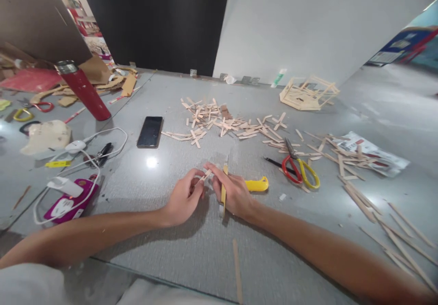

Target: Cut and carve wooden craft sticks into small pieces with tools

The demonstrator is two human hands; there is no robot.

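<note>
My left hand (185, 199) is closed, its thumb and fingers pinching small flat wooden stick pieces (206, 175). Fingertips of my right hand (236, 195) meet the same pieces from the other side. A slim yellow utility knife (223, 191) is tucked between the fingers of that right hand, blade pointing away from me. Just beyond its knuckles lies a second yellow handle (257, 184), partly hidden by the hand. A single flat wooden stick (237, 271) rests on the table below my hands.
Loose wooden sticks and crossed pieces (222, 120) are heaped ahead. Red-and-yellow scissors (297, 168) and a plastic packet (372, 154) lie right, a stick frame (308, 94) behind. Leftward are a phone (149, 132), a red bottle (85, 93) and a purple power strip (73, 202) with cables.
</note>
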